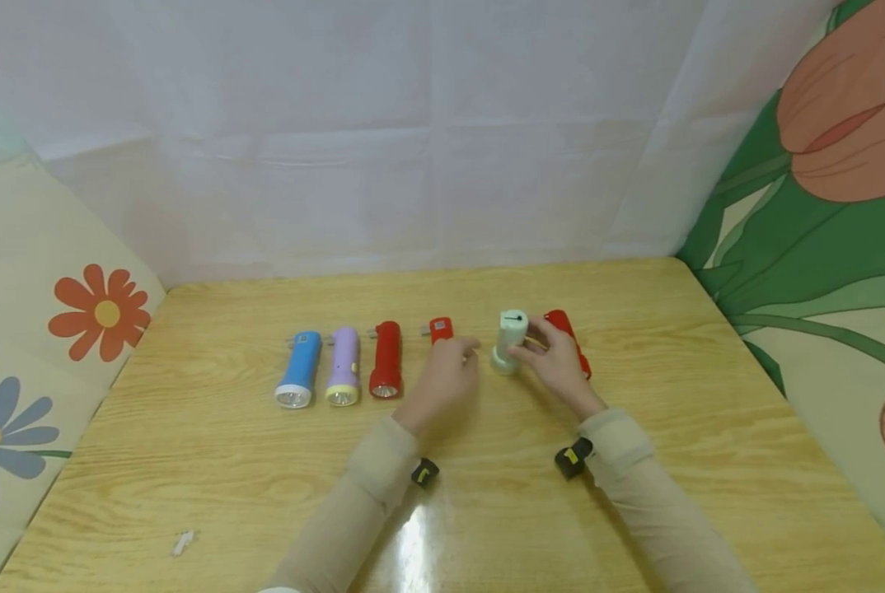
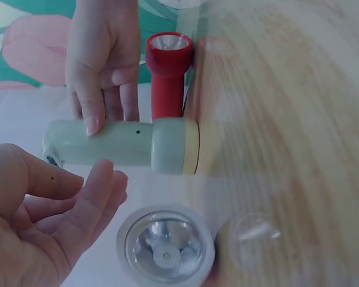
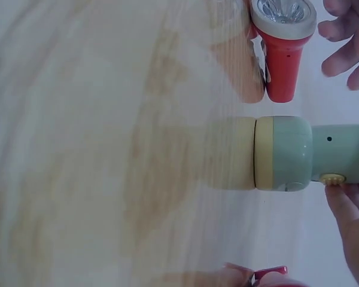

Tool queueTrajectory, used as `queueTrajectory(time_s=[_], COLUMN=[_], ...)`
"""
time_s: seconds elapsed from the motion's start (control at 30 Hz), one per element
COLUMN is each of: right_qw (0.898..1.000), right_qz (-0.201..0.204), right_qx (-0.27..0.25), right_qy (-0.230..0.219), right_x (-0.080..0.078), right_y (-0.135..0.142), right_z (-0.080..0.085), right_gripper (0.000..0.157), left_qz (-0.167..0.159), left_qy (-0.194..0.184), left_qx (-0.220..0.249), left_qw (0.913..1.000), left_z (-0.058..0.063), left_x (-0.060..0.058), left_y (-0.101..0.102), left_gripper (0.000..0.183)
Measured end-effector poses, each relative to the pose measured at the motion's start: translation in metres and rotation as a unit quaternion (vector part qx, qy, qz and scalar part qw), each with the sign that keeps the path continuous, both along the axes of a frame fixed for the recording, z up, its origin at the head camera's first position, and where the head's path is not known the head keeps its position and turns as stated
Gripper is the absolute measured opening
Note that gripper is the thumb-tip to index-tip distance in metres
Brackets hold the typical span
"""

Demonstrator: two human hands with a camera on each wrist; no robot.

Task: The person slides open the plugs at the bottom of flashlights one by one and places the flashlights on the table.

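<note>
My right hand [image 1: 557, 362] holds a pale green flashlight [image 1: 512, 332] upright, head down on the table, with the thumb and fingers on either side of its body. A cream rim circles its head, and a small yellow switch shows beside a fingertip in the right wrist view. Just left of it, my left hand [image 1: 446, 377] hovers with loosely bent, parted fingers, holding nothing. Under that hand lies a red flashlight with a white head [image 3: 284, 33], partly hidden in the head view. Another red flashlight [image 2: 169, 72] lies beyond my right hand, which partly covers it.
On the wooden table [image 1: 264, 494], a blue flashlight [image 1: 303, 361], a purple flashlight [image 1: 344, 356] and a red flashlight [image 1: 386, 354] lie in a row to the left. Small prongs jut from their back ends. A white scrap [image 1: 183, 542] lies at the front left.
</note>
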State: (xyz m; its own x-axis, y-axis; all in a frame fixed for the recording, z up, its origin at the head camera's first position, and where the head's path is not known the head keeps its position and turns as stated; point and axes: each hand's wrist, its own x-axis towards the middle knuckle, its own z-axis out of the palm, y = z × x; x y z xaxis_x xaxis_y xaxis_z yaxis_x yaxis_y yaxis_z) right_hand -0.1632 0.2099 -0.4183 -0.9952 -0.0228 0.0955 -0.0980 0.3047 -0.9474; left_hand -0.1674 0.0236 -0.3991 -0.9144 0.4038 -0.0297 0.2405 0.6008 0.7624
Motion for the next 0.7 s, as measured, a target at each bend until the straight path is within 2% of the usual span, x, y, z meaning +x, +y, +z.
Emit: queueTrajectory(time_s=[0.17, 0.37, 0.7], right_qw=[1.000, 1.000, 0.999], right_qz=[0.011, 0.010, 0.022], right_qx=[0.001, 0.002, -0.023], right_qy=[-0.009, -0.011, -0.011], right_x=[-0.001, -0.001, -0.002], right_y=[0.002, 0.003, 0.008], right_z=[-0.001, -0.002, -0.007], right_gripper=[0.050, 0.048, 0.045], left_qz=[0.021, 0.040, 0.032], left_qy=[0.007, -0.073, -0.161], left_qx=[0.068, 0.145, 0.165], left_qw=[0.9974, 0.9859, 0.9725], left_z=[0.005, 0.013, 0.022], left_x=[-0.012, -0.027, -0.047], left_y=[-0.006, -0.005, 0.008], left_gripper=[0.023, 0.021, 0.026])
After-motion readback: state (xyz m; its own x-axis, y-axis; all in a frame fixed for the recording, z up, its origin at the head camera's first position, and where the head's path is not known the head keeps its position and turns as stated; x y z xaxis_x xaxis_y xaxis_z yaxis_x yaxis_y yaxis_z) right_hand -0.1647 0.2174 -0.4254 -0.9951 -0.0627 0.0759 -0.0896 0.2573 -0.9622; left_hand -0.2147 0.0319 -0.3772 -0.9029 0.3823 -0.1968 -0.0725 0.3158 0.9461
